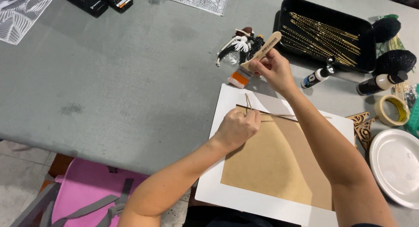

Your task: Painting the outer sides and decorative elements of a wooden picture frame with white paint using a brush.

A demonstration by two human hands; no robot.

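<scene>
My right hand [274,71] grips a flat paintbrush [255,59] with a pale wooden handle, orange ferrule and white bristles, its bristles pointing down-left just above the top edge of a white sheet [244,194]. A tan board [279,166] lies on that sheet. My left hand [238,127] rests closed on the board's upper left corner, pinching thin wooden sticks [248,101] that lie along the board's top edge.
A black tray [283,17] of thin sticks sits at the back right, with two small glue bottles [317,76], black pom-poms [396,61], a tape roll [392,110], carved wooden pieces [363,126] and a white plate [397,166]. A small figurine [240,46] lies behind the brush. Remotes [94,1] are far left.
</scene>
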